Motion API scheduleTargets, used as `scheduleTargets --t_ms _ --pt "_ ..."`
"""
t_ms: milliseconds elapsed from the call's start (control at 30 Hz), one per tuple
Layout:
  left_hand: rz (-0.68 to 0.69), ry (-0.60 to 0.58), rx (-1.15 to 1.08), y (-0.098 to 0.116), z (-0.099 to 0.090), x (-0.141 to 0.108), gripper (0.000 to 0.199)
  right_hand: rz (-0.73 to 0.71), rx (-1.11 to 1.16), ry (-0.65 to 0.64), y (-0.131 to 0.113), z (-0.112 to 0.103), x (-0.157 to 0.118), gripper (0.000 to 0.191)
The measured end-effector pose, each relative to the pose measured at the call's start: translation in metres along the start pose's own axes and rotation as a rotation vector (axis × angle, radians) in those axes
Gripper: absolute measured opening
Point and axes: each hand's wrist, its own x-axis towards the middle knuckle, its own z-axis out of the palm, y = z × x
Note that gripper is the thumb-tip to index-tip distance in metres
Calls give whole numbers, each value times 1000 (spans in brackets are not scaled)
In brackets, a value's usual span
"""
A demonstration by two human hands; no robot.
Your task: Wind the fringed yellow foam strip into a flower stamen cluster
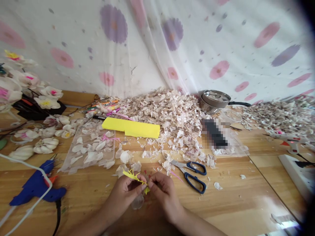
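Observation:
Both my hands meet low in the middle of the view, over the wooden table. Between them is a narrow yellow paper strip [131, 176] with a fringed edge. My left hand [128, 190] pinches it between thumb and fingers, its long end sticking out to the upper left. My right hand [162, 188] is closed at the strip's other end, thumb and fingertips pressed together there. Under the hands sits a small clear round piece [137, 202], partly covered. Just right of my right hand lie scissors [189, 172] with dark blue handles, blades apart.
A folded yellow sheet [131, 127] lies ahead, before a large heap of pale dry petals [167, 114]. At left are a blue glue gun [36, 186], a petal tray [91, 147] and white flowers [49, 98]. Metal pans [215, 100] and a white glue gun [292, 142] stand right.

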Motion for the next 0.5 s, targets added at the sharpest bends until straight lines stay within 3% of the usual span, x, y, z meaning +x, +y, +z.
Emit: scheduleTargets --t_ms 167,400,500 --pt "-44 34 -91 1 -1 -1 25 -11 19 -34 11 0 1 34" --pt "-64 55 -324 -10 -3 4 31 -439 -254 54 6 -6 1 13" --pt "-60 10 -327 -9 -3 3 33 -468 -304 37 1 -5 1 16"
